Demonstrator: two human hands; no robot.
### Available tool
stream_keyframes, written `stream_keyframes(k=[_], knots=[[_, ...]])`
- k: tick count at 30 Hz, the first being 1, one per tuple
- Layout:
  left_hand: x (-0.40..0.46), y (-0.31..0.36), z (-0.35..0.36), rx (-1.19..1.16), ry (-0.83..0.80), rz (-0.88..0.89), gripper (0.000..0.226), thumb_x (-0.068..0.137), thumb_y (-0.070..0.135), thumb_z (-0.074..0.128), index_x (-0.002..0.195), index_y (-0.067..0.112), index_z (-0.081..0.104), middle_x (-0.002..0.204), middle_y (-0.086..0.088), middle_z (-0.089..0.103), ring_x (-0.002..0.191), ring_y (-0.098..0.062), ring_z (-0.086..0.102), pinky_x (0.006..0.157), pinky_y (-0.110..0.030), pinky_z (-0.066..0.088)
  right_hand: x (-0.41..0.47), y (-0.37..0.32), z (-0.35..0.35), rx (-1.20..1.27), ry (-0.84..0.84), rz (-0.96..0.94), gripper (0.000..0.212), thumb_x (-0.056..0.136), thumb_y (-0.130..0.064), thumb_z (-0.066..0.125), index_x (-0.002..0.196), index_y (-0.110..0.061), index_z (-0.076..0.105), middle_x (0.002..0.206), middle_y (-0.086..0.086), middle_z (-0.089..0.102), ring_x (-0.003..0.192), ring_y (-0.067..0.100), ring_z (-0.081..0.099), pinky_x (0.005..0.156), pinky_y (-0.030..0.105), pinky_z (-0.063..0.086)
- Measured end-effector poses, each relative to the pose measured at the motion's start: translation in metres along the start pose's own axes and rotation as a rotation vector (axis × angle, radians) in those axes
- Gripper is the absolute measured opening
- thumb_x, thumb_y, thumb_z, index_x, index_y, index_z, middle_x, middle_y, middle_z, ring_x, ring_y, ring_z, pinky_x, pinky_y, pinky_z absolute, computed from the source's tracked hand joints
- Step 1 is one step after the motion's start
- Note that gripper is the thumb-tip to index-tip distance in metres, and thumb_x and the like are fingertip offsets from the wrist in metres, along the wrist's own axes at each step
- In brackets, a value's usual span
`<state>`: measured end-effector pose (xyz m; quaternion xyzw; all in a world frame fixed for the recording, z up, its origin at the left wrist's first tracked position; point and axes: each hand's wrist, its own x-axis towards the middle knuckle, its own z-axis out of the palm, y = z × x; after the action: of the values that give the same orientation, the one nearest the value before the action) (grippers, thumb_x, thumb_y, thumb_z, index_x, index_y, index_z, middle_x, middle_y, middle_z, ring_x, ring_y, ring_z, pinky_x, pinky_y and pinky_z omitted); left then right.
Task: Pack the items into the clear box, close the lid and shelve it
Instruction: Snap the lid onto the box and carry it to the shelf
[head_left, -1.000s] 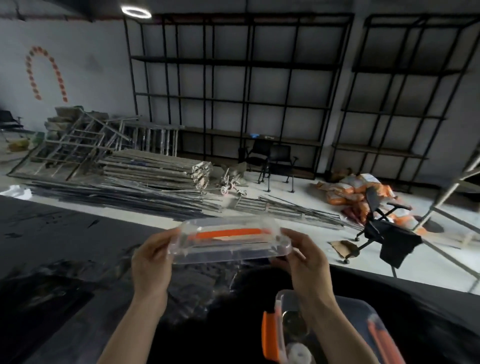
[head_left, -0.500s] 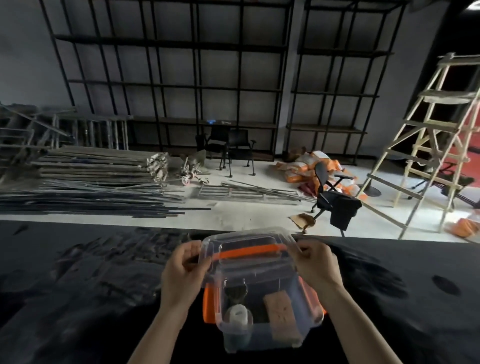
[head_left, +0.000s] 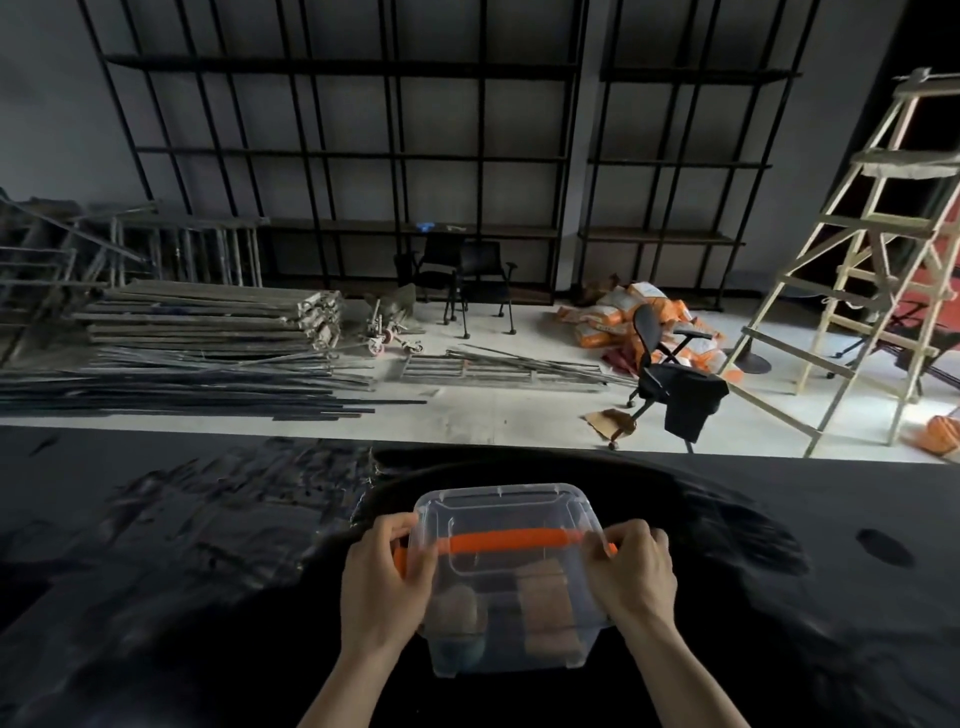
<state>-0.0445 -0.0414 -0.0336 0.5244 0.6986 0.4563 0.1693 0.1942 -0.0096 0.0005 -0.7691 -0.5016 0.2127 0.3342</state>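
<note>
The clear box stands on the black table right in front of me. Its clear lid with an orange handle lies flat on top of it. Through the plastic I make out a brown block on the right and a rounded pale item on the left. My left hand presses on the lid's left edge by an orange latch. My right hand grips the lid's right edge.
Beyond the table's far edge lies a pale floor with stacked metal bars, black chairs, orange sacks and a wooden ladder. Tall black shelving lines the back wall.
The lid, held up in the air a second ago, has come down onto the box and now sits flat on it. Both hands stayed on its ends. My view swung right.
</note>
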Motion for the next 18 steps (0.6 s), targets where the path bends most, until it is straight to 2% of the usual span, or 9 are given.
stream_keyframes(k=[2, 4, 7, 9, 11, 13, 15, 17, 18], knots=[[-0.001, -0.004, 0.002, 0.019, 0.02, -0.004, 0.027, 0.082, 0.045, 0.071, 0.105, 0.037, 0.06, 0.102, 0.02, 0.068, 0.1, -0.011, 0.064, 0.086, -0.04, 0.056, 0.001, 0.002, -0.002, 0.032, -0.051, 0.032, 0.018, 0.086, -0.032, 0.063, 0.092, -0.016, 0.058, 0.098, 0.002, 0.052, 0.084, 0.021, 0.045, 0.078, 0.032, 0.037], [-0.002, -0.003, 0.003, 0.021, 0.034, -0.056, 0.038, 0.081, 0.046, 0.073, 0.114, 0.035, 0.058, 0.113, 0.012, 0.066, 0.108, -0.017, 0.062, 0.091, -0.041, 0.053, 0.003, 0.004, -0.003, 0.059, -0.093, 0.082, 0.026, 0.084, -0.038, 0.064, 0.095, -0.016, 0.055, 0.097, 0.002, 0.059, 0.087, 0.023, 0.052, 0.08, 0.035, 0.045], [0.001, 0.0, 0.002, -0.026, -0.053, -0.331, 0.081, 0.078, 0.047, 0.078, 0.145, 0.02, 0.041, 0.142, -0.013, 0.052, 0.128, -0.031, 0.052, 0.096, -0.043, 0.045, 0.005, 0.006, -0.006, 0.169, -0.18, 0.196, 0.047, 0.082, -0.044, 0.067, 0.117, -0.016, 0.052, 0.091, -0.001, 0.057, 0.086, 0.023, 0.059, 0.079, 0.037, 0.053], [0.003, 0.003, -0.001, -0.148, -0.199, -0.559, 0.09, 0.075, 0.05, 0.078, 0.148, 0.013, 0.041, 0.142, -0.019, 0.055, 0.127, -0.036, 0.055, 0.096, -0.043, 0.045, 0.005, 0.006, -0.009, 0.215, -0.236, 0.247, 0.062, 0.083, -0.045, 0.068, 0.134, -0.016, 0.047, 0.094, -0.001, 0.055, 0.084, 0.021, 0.056, 0.072, 0.033, 0.048], [0.005, 0.005, -0.004, -0.232, -0.32, -0.594, 0.068, 0.07, 0.052, 0.075, 0.12, 0.005, 0.069, 0.118, -0.023, 0.071, 0.108, -0.036, 0.068, 0.087, -0.044, 0.052, 0.008, 0.007, -0.011, 0.241, -0.258, 0.255, 0.071, 0.083, -0.044, 0.069, 0.142, -0.016, 0.044, 0.106, 0.002, 0.053, 0.091, 0.022, 0.056, 0.072, 0.032, 0.047], [0.008, 0.006, -0.006, -0.219, -0.289, -0.566, 0.047, 0.069, 0.045, 0.077, 0.09, 0.003, 0.078, 0.091, -0.02, 0.077, 0.09, -0.036, 0.073, 0.081, -0.045, 0.056, 0.009, 0.006, -0.01, 0.286, -0.278, 0.288, 0.078, 0.08, -0.042, 0.073, 0.145, -0.014, 0.042, 0.113, 0.004, 0.055, 0.095, 0.023, 0.059, 0.074, 0.033, 0.05], [0.011, 0.008, -0.006, -0.218, -0.219, -0.552, 0.038, 0.068, 0.039, 0.081, 0.082, 0.004, 0.078, 0.076, -0.014, 0.077, 0.079, -0.032, 0.073, 0.074, -0.041, 0.055, 0.013, 0.007, -0.008, 0.366, -0.313, 0.362, 0.079, 0.07, -0.04, 0.078, 0.138, -0.01, 0.051, 0.113, 0.008, 0.064, 0.094, 0.025, 0.065, 0.078, 0.034, 0.056], [0.014, 0.014, -0.004, -0.217, -0.156, -0.544, 0.027, 0.069, 0.035, 0.083, 0.079, 0.01, 0.078, 0.074, -0.01, 0.076, 0.075, -0.027, 0.072, 0.067, -0.036, 0.053, 0.016, 0.01, -0.007, 0.414, -0.348, 0.386, 0.05, 0.058, -0.036, 0.08, 0.1, -0.011, 0.07, 0.082, 0.007, 0.069, 0.07, 0.024, 0.065, 0.066, 0.033, 0.055], [0.015, 0.018, -0.003, -0.2, -0.124, -0.538, 0.023, 0.072, 0.034, 0.082, 0.079, 0.013, 0.078, 0.074, -0.008, 0.075, 0.073, -0.024, 0.07, 0.062, -0.033, 0.051, 0.018, 0.01, -0.006, 0.423, -0.341, 0.366, 0.039, 0.053, -0.034, 0.08, 0.081, -0.01, 0.07, 0.067, 0.006, 0.065, 0.06, 0.023, 0.06, 0.059, 0.033, 0.051]])
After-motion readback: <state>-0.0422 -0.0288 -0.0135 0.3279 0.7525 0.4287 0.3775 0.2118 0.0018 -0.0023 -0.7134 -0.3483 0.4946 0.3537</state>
